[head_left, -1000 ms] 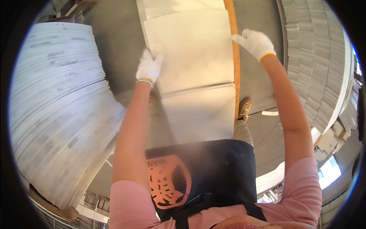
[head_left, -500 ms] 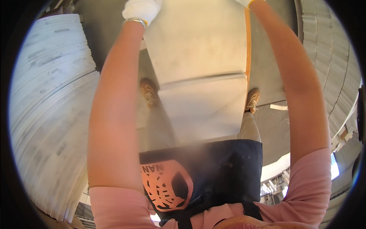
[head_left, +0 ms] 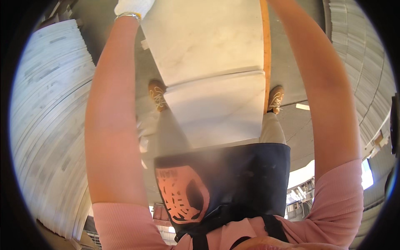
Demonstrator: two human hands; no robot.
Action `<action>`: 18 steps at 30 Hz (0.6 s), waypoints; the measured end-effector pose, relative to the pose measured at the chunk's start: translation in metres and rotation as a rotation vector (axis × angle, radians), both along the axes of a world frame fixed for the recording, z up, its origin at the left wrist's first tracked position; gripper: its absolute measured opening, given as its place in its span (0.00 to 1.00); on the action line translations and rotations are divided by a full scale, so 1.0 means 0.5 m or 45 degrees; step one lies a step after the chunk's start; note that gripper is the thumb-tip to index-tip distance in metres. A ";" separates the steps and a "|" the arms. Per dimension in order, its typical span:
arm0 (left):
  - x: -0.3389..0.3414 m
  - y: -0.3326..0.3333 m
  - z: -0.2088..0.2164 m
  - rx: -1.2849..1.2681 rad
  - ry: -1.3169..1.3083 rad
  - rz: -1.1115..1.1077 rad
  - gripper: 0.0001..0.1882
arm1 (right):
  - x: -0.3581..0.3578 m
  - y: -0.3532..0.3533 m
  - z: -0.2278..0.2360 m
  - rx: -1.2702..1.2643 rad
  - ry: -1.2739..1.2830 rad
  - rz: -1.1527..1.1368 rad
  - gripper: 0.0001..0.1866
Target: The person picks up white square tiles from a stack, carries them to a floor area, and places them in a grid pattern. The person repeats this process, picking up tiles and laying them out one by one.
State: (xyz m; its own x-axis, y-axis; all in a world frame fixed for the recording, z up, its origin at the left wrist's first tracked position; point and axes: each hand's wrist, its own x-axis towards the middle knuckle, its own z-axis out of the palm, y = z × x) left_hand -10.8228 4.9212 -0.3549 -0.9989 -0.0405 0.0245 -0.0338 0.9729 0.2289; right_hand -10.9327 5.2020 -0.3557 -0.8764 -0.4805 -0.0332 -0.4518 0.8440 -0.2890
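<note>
At the top edge, my left hand (head_left: 134, 6) wears a white knit glove with a yellowish cuff. It is beside the left edge of a large off-white board (head_left: 208, 39); its fingers are cut off by the picture's edge. My right forearm (head_left: 314, 62) reaches up along the board's right side, the hand itself out of the picture. Closer to my body lies a second whitish board surface (head_left: 216, 108), parted from the first by a dark seam. An orange-brown strip (head_left: 266, 54) runs down the right edge of both.
My shoes (head_left: 157, 96) stand on either side of the boards on grey floor. To the left rises a tall stack of whitish panels (head_left: 50, 108), and more panels (head_left: 358, 50) stand to the right. A small pale scrap (head_left: 302, 107) lies near my right shoe.
My left hand has shifted left and slightly up. My right glove has left the picture at the top. The boards appear a little higher and farther left in view.
</note>
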 end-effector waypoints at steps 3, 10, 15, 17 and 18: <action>0.006 0.001 0.004 -0.036 -0.197 0.054 0.24 | 0.006 0.002 -0.006 0.079 0.005 0.030 0.25; 0.025 0.015 -0.022 -0.112 -0.058 0.107 0.20 | 0.048 0.011 -0.051 -0.025 0.303 -0.022 0.19; 0.028 0.036 -0.032 -0.079 -0.211 0.275 0.19 | 0.050 0.003 -0.041 -0.029 0.304 -0.031 0.15; 0.028 0.044 -0.029 -0.098 -0.317 0.387 0.23 | 0.045 0.004 -0.029 -0.017 0.209 -0.024 0.13; 0.026 0.048 -0.025 -0.110 -0.356 0.444 0.25 | 0.043 0.005 -0.026 -0.020 0.164 -0.021 0.13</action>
